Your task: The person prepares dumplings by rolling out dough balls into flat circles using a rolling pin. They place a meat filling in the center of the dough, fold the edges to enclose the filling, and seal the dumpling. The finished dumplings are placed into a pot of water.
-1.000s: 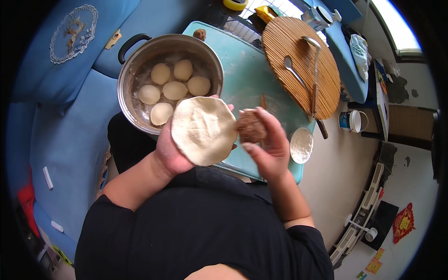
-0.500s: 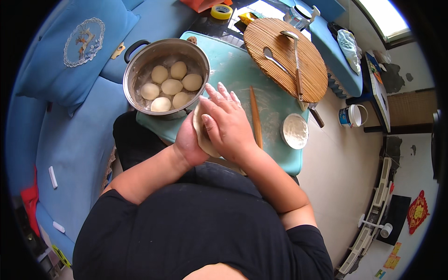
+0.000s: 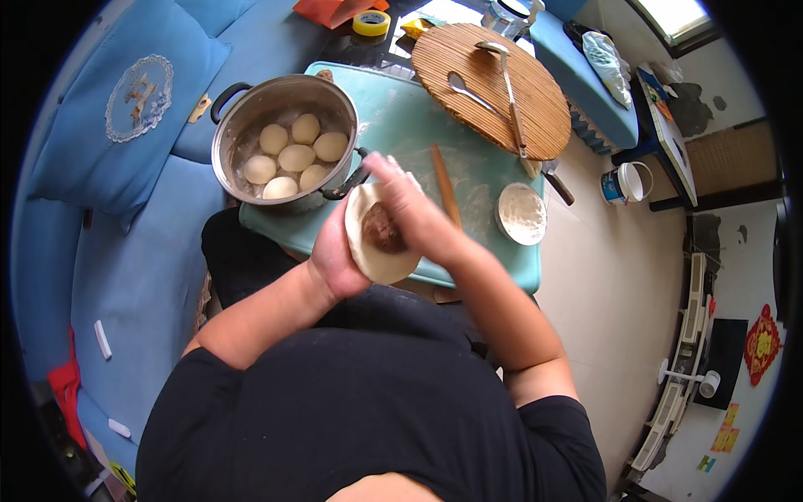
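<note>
A round of pale dough [image 3: 383, 266] lies in my left hand [image 3: 333, 255], whose palm and fingers cup it from beneath and along its left side. On the dough sits a lump of dark brown filling [image 3: 379, 226]. My right hand [image 3: 416, 216], its floury fingers stretched out and slightly blurred, is over the right part of the dough, against or just above the filling; contact cannot be made out. Just beyond, to the left, stands a steel pot [image 3: 219, 159] with several smooth dough balls [image 3: 296, 157] inside. A wooden rolling pin [image 3: 447, 186] rests right of my hands.
A flour-dusted green tabletop [image 3: 401, 109] carries the pot and a white bowl of flour [image 3: 522, 214]. At the far right, a round slatted board [image 3: 435, 54] holds a spoon [image 3: 477, 96] and a ladle [image 3: 512, 105]. A knife handle [image 3: 558, 188] juts past the table edge. A blue sofa [image 3: 125, 251] is at left.
My right hand has lifted and shifted right, uncovering the brown filling on the dough. The dough now lies flatter in my left hand. The whole view has shifted slightly.
</note>
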### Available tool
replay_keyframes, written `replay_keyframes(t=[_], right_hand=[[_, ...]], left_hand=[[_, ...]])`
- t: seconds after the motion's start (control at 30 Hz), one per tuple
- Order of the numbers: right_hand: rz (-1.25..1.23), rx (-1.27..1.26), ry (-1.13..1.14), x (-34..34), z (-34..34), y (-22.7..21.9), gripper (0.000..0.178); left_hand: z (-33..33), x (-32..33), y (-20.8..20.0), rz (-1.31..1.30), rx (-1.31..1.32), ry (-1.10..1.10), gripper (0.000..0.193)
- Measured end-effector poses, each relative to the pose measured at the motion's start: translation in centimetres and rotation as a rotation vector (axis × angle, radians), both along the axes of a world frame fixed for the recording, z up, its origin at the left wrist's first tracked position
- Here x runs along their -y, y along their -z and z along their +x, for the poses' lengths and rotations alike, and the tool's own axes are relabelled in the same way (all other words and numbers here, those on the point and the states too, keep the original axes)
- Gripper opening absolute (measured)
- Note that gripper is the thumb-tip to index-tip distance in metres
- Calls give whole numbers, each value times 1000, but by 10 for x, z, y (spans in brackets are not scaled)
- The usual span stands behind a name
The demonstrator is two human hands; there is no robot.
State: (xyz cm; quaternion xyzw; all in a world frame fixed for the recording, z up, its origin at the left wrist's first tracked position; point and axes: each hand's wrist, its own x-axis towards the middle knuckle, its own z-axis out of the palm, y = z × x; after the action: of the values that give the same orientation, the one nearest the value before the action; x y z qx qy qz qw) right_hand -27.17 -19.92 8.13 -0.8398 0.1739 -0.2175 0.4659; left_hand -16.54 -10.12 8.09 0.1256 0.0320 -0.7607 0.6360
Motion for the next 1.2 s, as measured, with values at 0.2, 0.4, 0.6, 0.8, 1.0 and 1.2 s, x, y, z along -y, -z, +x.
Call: replay_keyframes(t=[0.2,0.4,0.6,0.8,1.0,1.2], right_hand=[[-233,-7,188,-7,11,-37,49],[-509,-205,242,-28,19,-22,48],[-599,-310,258,-36,19,-16,47],[441,302,297,13,-9,-24,41],[507,-137,294,6,-20,-2,25],[480,-253,255,7,-26,-1,16]], left_hand=[[5,-1,3,-93,-83,-7,47],[0,-8,-5,-64,8,-27,48],[-1,-10,2,-50,-1,-25,48],[12,-14,3,-40,36,3,70],[14,-19,13,-64,101,68,74],[18,-21,22,-59,107,145,54]])
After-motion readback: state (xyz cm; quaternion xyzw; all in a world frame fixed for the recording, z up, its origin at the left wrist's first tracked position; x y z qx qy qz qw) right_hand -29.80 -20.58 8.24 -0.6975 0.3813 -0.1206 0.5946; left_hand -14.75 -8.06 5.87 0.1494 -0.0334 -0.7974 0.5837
